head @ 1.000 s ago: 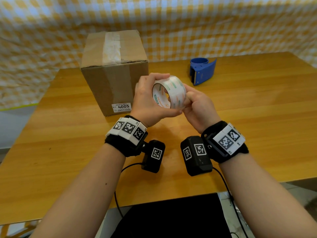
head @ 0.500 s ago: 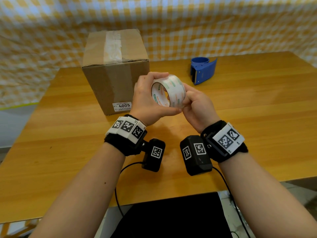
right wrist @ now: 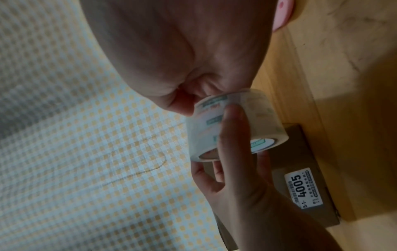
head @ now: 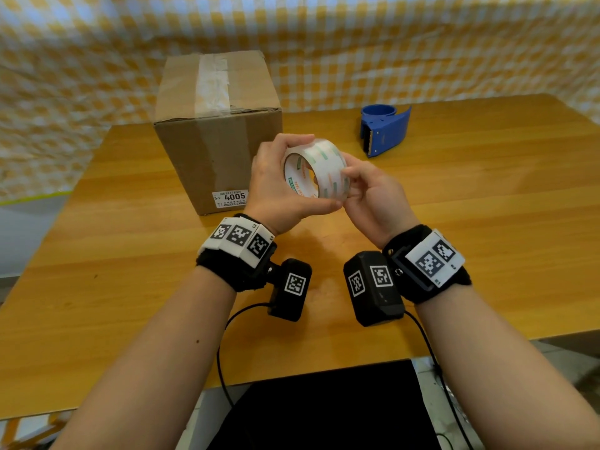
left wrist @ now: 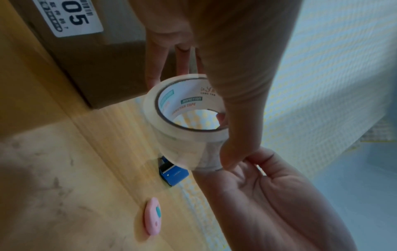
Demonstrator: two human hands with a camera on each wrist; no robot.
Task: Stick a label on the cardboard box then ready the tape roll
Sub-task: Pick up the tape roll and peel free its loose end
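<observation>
The left hand (head: 279, 186) holds the tape roll (head: 316, 172) above the table (head: 487, 222), fingers curled over its top edge and thumb under it, so the roll stands on edge with its open core facing the person. The right hand (head: 373, 196) meets the roll from the other side; its thumb and fingertips pinch at the outer wrap on the side nearest that hand. In the left wrist view the left hand (left wrist: 225, 68) has its thumb pressed down along the rim of the roll (left wrist: 184, 118), and the right hand (left wrist: 268, 195) closes on the lower face of the roll just under that thumb. In the right wrist view the right hand (right wrist: 182, 51) nips the edge of the roll (right wrist: 236, 125), while the left hand (right wrist: 236, 169) lays fingers across the clear band. Whether a loose end of tape is lifted cannot be made out.

The cardboard box (head: 217, 131) stands upright just beyond the left hand, near it but apart, with a strip of old tape along its top. A white label (head: 230, 199) reading 4005 sits at the lower corner of the box face closest to the left wrist. A blue tape dispenser (head: 384, 129) rests on the table beyond the right hand, apart from it. A small pink cutter (left wrist: 152, 219) lies on the table on the near side of the dispenser in the left wrist view.
</observation>
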